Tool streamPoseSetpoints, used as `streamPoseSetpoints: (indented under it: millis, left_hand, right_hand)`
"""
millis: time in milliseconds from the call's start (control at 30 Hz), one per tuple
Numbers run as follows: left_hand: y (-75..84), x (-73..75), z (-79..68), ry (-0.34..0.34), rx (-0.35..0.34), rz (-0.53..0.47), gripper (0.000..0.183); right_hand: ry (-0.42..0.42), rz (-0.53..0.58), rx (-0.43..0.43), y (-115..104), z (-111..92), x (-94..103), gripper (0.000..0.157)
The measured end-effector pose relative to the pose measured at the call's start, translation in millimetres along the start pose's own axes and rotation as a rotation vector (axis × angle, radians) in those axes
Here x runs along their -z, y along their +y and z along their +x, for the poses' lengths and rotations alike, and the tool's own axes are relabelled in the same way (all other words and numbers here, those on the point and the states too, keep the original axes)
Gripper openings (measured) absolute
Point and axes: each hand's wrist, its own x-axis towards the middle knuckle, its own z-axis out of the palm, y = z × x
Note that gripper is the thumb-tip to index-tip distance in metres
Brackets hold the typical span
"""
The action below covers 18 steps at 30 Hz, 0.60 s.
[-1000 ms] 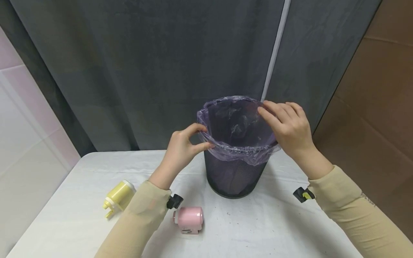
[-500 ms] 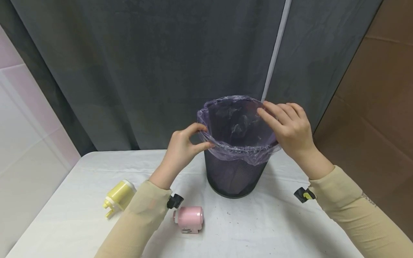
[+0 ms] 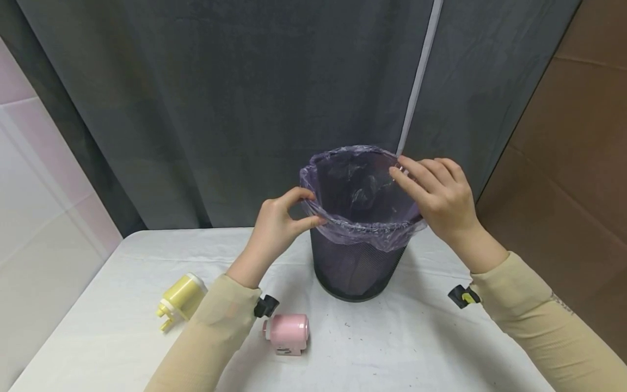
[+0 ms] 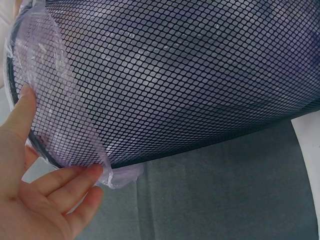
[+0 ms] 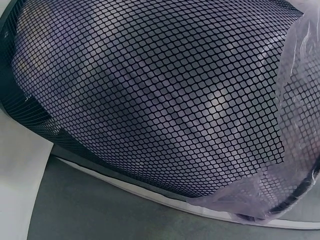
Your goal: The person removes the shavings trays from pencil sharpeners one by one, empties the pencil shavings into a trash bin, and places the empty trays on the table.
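A black mesh trash can (image 3: 360, 269) stands upright, lined with a purple trash bag (image 3: 364, 234) folded down over its rim. My left hand (image 3: 276, 220) holds the bag at the can's left rim. In the left wrist view, the thumb of my left hand (image 4: 37, 190) presses the folded bag, and other fingertips touch its lower edge. My right hand (image 3: 441, 193) lies over the right side of the rim with bent fingers on the bag; its thumb is hidden. The right wrist view shows the mesh and the folded bag (image 5: 245, 197), not the hand.
A yellow pump bottle (image 3: 183, 296) lies on the white-covered table (image 3: 372, 348) at left, partly behind my left sleeve. A pink bottle (image 3: 289, 332) lies before the can. A grey curtain (image 3: 245, 109) hangs behind, a brown panel (image 3: 563, 190) stands at right.
The fingers of my right hand have shifted slightly down at the rim, and a small bit of bag shows between them. My left hand, the can and the bottles look unchanged.
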Motion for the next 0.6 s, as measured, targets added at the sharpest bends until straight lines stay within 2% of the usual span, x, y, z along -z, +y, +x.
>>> streamPoseSetpoints:
  millis: [200, 600]
  left_hand:
    - [1.1, 0.5, -0.6, -0.003, 0.005, -0.001, 0.044]
    - [0.7, 0.2, -0.7, -0.001, 0.004, -0.002, 0.044]
  right_hand:
    - [0.022, -0.006, 0.02, -0.1, 1.7, -1.1, 0.041]
    - [0.013, -0.019, 0.046, 0.4, 1.9, -0.8, 0.043]
